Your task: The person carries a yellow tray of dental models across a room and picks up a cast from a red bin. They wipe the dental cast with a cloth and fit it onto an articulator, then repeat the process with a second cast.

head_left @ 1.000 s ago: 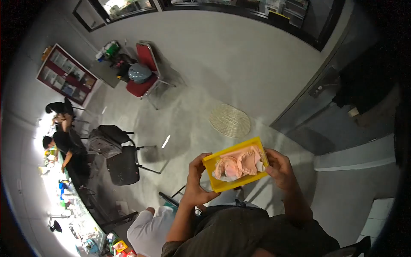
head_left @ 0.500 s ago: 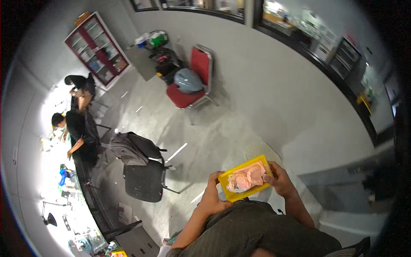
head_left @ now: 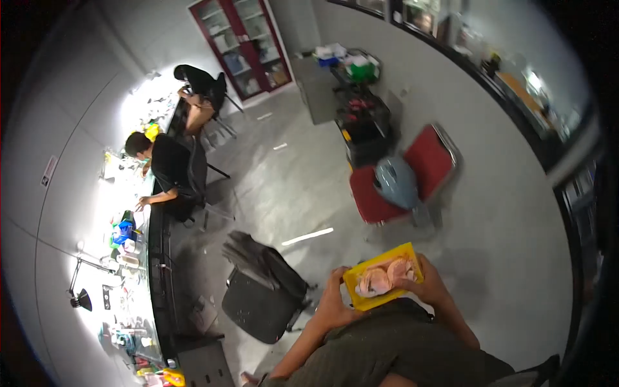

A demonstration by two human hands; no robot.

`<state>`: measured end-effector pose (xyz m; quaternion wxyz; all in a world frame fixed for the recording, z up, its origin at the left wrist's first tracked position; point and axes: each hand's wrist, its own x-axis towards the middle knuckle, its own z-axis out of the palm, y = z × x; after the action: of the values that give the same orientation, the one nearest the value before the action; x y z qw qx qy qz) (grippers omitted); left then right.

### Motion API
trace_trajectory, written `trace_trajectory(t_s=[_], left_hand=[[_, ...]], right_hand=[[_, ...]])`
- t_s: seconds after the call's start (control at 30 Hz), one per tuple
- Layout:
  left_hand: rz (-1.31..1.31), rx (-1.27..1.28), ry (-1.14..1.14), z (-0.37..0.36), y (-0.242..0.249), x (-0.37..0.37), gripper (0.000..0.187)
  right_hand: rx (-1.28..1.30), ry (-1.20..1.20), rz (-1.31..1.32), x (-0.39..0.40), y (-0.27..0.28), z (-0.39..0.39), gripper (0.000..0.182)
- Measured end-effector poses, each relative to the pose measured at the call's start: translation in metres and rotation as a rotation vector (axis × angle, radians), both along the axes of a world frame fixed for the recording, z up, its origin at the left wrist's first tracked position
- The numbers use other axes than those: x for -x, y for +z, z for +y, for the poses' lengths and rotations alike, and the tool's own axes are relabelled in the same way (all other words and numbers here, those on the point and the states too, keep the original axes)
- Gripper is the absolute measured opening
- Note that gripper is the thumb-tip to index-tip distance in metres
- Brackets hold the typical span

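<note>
A small yellow tray [head_left: 369, 262] is held in front of my waist, slightly tilted. Inside lie rounded, pale pink pieces [head_left: 376, 282] whose kind I cannot make out, with something whitish beside them. My left hand [head_left: 336, 302] grips the tray's left end, thumb along the near side. At the opposite end, my right hand [head_left: 431, 285] is closed around the tray, its thumb reaching over the rim onto the pink pieces. The undersides of both grips are hidden.
A black chair [head_left: 261, 309] with a dark bag stands ahead to the left. Further right is a red chair [head_left: 374, 197] carrying a grey helmet [head_left: 396, 182]. Two people sit along a brightly lit, cluttered workbench [head_left: 132, 284]. A red-framed cabinet [head_left: 242, 48] stands at the back.
The view has turned left and moved forward; the chairs and bench appear further right. The tray stays in both hands, and my right thumb now lies further over the pink pieces.
</note>
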<state>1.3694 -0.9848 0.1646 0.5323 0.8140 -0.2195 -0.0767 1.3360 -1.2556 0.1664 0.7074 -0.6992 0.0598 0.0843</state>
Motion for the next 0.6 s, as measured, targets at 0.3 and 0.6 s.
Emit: trace_trajectory(t_s=[0.3,0.6], left_hand=[[-0.065,0.164,0.396,0.056,0.082,-0.21,0.105],[0.026,0.603,0.365,0.166,0.082,-0.459,0.062]], right_hand=[[0.088,0.455,-0.04,-0.345,0.09,0.067,0.048],[0.112,0.546,-0.195,-0.624,0.099,0.172,0.047]])
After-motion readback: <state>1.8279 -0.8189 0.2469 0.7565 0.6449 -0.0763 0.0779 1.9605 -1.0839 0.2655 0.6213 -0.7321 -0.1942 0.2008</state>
